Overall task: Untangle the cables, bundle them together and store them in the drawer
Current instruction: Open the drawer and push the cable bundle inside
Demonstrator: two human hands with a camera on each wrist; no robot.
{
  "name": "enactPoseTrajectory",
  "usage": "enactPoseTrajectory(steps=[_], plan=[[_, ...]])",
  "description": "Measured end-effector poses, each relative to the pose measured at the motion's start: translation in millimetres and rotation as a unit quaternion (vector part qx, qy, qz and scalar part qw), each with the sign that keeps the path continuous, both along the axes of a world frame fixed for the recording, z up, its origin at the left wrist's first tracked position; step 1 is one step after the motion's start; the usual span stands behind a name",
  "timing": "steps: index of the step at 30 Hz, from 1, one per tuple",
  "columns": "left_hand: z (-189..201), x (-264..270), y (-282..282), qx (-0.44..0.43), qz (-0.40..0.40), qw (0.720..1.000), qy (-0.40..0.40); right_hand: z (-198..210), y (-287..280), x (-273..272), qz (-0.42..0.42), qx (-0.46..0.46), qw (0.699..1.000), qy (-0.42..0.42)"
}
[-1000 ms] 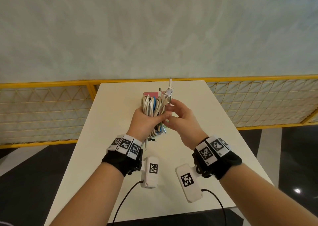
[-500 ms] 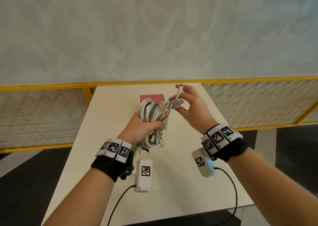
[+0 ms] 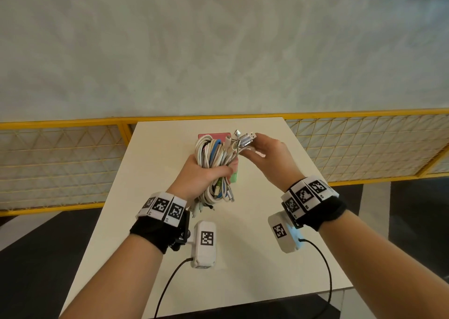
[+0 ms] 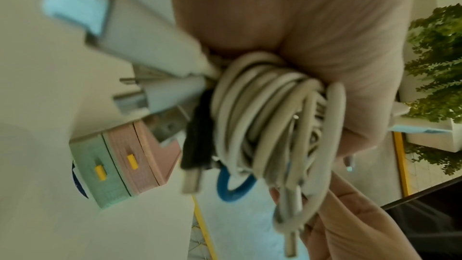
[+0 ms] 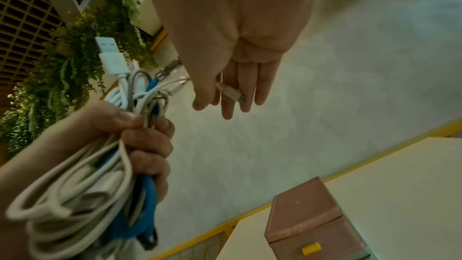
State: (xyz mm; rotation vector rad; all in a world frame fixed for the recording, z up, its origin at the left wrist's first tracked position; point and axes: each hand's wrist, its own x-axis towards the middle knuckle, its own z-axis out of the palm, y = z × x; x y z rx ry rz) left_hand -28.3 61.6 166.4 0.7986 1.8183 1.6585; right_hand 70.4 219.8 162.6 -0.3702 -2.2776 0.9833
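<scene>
A thick bundle of white, grey and blue cables (image 3: 213, 156) hangs above the table, gripped around its middle by my left hand (image 3: 206, 173). Several plugs stick out of its top and bottom. Just right of the bundle's top, my right hand (image 3: 252, 148) pinches a silver USB plug (image 3: 246, 140) of a cable that runs back into the bundle. In the right wrist view the plug (image 5: 231, 94) lies between thumb and fingers, with the bundle (image 5: 87, 185) in the left hand's fist (image 5: 140, 145). The small pink and green drawer box (image 3: 213, 135) stands behind the bundle, its drawers shut (image 5: 307, 224).
The cream table (image 3: 255, 246) has a yellow mesh railing (image 3: 73, 161) along its far edge and both sides. Dark floor lies left and right of it. Black wrist-camera leads (image 3: 325, 270) hang over the near part of the table.
My right hand left the bundle's front, rose to the right with a plug end, and now holds it beside the bundle's top. The left hand kept its grip and shifted slightly left.
</scene>
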Motion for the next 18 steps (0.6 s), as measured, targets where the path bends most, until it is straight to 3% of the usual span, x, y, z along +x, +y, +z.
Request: enactPoseTrajectory(steps=[6,10,14,18], plan=[[-4.4,-1.1,3.4,0.023,0.083,0.996,0.029,-1.3,-14.2,0.5,-0.014,0.032,0.998,-0.051],[-7.5,0.0,5.1,0.025,0.073,0.994,0.072,5.3,-22.0,-4.5,-0.011,0.044,0.998,-0.051],[-6.5,4.2,7.4,0.02,0.06,0.992,0.111,10.4,-26.4,-17.4,0.001,-0.017,0.995,-0.099],[-6.0,0.1,5.5,0.068,0.08,0.987,0.121,17.1,-32.9,-19.4,0.018,-0.072,0.987,-0.145]])
